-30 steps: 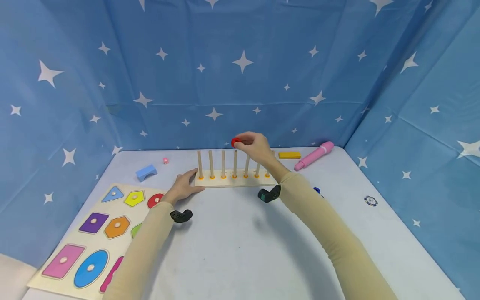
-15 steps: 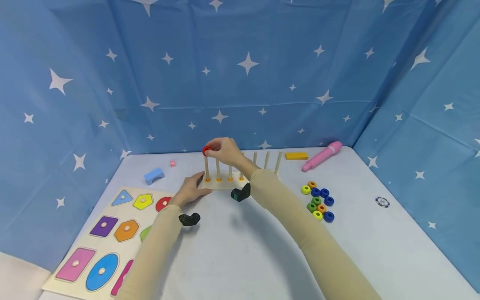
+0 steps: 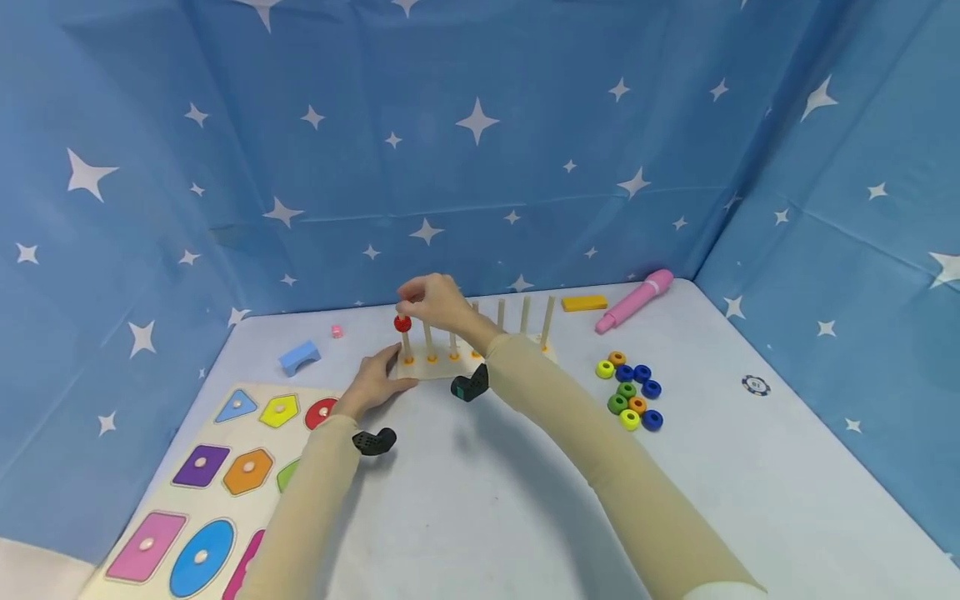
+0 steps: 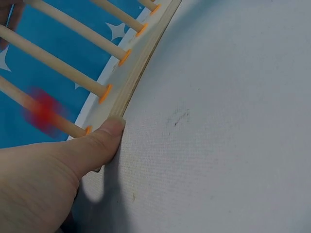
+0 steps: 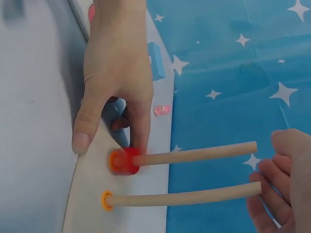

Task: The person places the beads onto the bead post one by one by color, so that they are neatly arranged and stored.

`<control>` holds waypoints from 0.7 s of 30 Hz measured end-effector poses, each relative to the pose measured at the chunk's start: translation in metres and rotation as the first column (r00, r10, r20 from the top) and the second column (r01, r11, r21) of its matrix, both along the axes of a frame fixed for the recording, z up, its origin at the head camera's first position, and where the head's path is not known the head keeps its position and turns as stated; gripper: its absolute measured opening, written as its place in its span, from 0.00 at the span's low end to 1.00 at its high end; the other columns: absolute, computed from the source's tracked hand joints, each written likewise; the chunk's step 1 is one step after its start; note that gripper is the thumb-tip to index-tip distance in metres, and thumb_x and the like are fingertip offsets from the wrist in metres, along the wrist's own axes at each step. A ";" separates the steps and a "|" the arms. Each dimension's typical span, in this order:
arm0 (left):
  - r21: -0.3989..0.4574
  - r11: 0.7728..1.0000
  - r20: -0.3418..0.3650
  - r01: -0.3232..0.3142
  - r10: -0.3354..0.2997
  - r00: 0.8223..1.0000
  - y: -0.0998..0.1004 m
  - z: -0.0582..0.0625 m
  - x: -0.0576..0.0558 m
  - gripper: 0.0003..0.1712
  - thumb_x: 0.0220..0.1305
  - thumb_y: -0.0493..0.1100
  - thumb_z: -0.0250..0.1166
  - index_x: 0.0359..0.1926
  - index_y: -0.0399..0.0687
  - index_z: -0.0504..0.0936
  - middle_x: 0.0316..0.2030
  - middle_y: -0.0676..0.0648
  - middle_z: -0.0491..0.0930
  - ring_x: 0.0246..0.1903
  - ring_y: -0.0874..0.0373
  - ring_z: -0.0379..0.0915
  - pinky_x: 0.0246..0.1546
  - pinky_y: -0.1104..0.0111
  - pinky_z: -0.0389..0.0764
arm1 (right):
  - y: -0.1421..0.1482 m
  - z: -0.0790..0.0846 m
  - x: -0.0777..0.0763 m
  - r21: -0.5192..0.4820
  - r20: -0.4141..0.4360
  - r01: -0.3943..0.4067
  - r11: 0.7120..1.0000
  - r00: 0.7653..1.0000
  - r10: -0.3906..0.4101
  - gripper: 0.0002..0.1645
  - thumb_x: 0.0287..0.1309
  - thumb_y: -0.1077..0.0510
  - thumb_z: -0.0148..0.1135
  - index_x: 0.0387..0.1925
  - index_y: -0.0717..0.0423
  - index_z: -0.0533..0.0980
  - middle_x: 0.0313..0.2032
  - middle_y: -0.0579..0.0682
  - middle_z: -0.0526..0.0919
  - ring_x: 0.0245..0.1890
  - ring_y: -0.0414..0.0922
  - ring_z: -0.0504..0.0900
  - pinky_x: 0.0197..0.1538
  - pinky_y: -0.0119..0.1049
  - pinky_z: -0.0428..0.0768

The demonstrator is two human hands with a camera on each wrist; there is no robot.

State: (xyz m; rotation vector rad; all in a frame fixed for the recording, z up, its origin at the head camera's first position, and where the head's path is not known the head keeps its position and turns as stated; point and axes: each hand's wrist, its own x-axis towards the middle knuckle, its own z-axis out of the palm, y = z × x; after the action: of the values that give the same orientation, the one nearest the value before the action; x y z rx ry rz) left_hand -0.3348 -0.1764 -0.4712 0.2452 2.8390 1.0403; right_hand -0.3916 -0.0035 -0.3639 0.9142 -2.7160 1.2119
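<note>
A wooden peg board [image 3: 442, 371] with a row of upright pegs stands at the back of the table. A red ring [image 3: 402, 323] is threaded on its leftmost peg [image 3: 406, 347]; both wrist views show the ring blurred, lower on the peg. My left hand [image 3: 369, 383] grips the board's left end, its thumb [image 4: 104, 141] along the front edge and fingers behind. Just above the leftmost peg is my right hand [image 3: 438, 302]. In the right wrist view its fingers [image 5: 272, 179] are loosely bent beside the peg tops, with nothing between them.
Several coloured rings [image 3: 652, 389] lie right of the board. Behind them are a yellow block [image 3: 584, 303] and a pink toy microphone [image 3: 636, 300]; a poker chip [image 3: 756, 385] lies farther right. At left are a shape puzzle [image 3: 247, 472], a blue arch block [image 3: 299, 357] and a small pink figure [image 3: 337, 332].
My right hand carried the red ring left to the leftmost peg and let it go; the ring has slid down the peg. My left hand stays on the board's end.
</note>
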 end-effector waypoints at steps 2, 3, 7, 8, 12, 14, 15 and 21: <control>0.016 1.000 -0.002 -0.006 0.006 1.000 -0.002 -0.001 0.001 0.48 0.57 0.50 0.68 0.72 0.41 0.54 0.69 0.37 0.56 0.65 0.37 0.48 0.64 0.45 0.54 | 0.000 0.000 0.001 -0.035 -0.022 -0.010 0.999 1.000 0.009 0.17 0.59 0.54 0.62 0.49 0.55 0.80 0.44 0.48 0.83 0.42 0.39 0.80 0.43 0.28 0.78; 0.023 1.000 -0.006 -0.005 0.006 1.000 -0.003 -0.001 0.002 0.47 0.58 0.50 0.68 0.72 0.40 0.55 0.69 0.36 0.56 0.65 0.36 0.48 0.64 0.45 0.53 | 0.001 0.000 0.002 -0.058 -0.030 -0.009 0.998 1.000 0.008 0.16 0.59 0.55 0.62 0.48 0.56 0.80 0.44 0.48 0.83 0.42 0.39 0.80 0.43 0.28 0.78; 0.035 0.999 -0.022 0.012 -0.011 1.000 -0.005 -0.004 0.000 0.47 0.58 0.49 0.68 0.71 0.38 0.54 0.68 0.34 0.56 0.66 0.35 0.46 0.64 0.45 0.52 | 0.015 0.003 0.006 -0.159 -0.037 0.005 0.987 0.999 -0.011 0.15 0.60 0.56 0.62 0.48 0.56 0.79 0.43 0.48 0.83 0.42 0.39 0.80 0.44 0.27 0.78; 0.037 0.999 -0.027 0.018 -0.017 0.999 -0.005 -0.005 -0.001 0.47 0.58 0.49 0.68 0.71 0.38 0.54 0.68 0.34 0.55 0.66 0.35 0.46 0.65 0.45 0.52 | 0.022 0.005 0.007 -0.186 -0.026 0.014 0.982 0.999 -0.019 0.15 0.60 0.56 0.62 0.48 0.55 0.79 0.43 0.47 0.83 0.42 0.39 0.80 0.45 0.28 0.78; 0.023 0.999 -0.048 0.024 -0.023 0.999 -0.005 -0.003 -0.004 0.48 0.57 0.49 0.69 0.71 0.38 0.54 0.68 0.34 0.55 0.66 0.36 0.46 0.65 0.47 0.52 | 0.060 0.018 0.008 -0.280 0.020 0.044 0.959 0.999 -0.040 0.17 0.61 0.54 0.62 0.50 0.56 0.78 0.44 0.47 0.83 0.44 0.40 0.79 0.47 0.33 0.78; 0.014 1.000 -0.053 0.020 -0.019 0.998 -0.005 -0.002 -0.006 0.49 0.57 0.50 0.69 0.72 0.39 0.53 0.68 0.35 0.55 0.66 0.37 0.46 0.65 0.47 0.52 | 0.083 0.024 0.007 -0.317 0.038 0.069 0.946 0.997 -0.060 0.18 0.60 0.53 0.63 0.49 0.56 0.79 0.44 0.47 0.83 0.44 0.41 0.79 0.48 0.35 0.78; 0.008 1.000 -0.054 0.020 -0.019 0.998 -0.005 -0.002 -0.007 0.49 0.57 0.50 0.69 0.72 0.39 0.53 0.68 0.35 0.55 0.66 0.37 0.47 0.65 0.48 0.52 | 0.095 0.025 0.006 -0.332 0.042 0.084 0.939 0.996 -0.074 0.18 0.60 0.52 0.63 0.49 0.56 0.79 0.44 0.47 0.83 0.45 0.41 0.79 0.48 0.36 0.78; 0.000 1.000 -0.009 0.023 -0.023 1.000 -0.006 -0.004 -0.007 0.50 0.57 0.52 0.68 0.72 0.40 0.52 0.69 0.36 0.54 0.66 0.38 0.46 0.66 0.49 0.51 | 0.168 0.013 0.015 -0.431 0.059 0.217 0.876 0.975 -0.213 0.19 0.59 0.52 0.64 0.47 0.60 0.79 0.44 0.51 0.83 0.45 0.43 0.80 0.52 0.40 0.77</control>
State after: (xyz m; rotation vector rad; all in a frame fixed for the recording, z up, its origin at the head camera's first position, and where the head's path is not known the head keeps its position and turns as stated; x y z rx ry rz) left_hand -0.3418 -0.1824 -0.4754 0.2822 2.8374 1.0382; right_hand -0.3769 0.1647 -0.3511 0.5329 -2.3130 1.6717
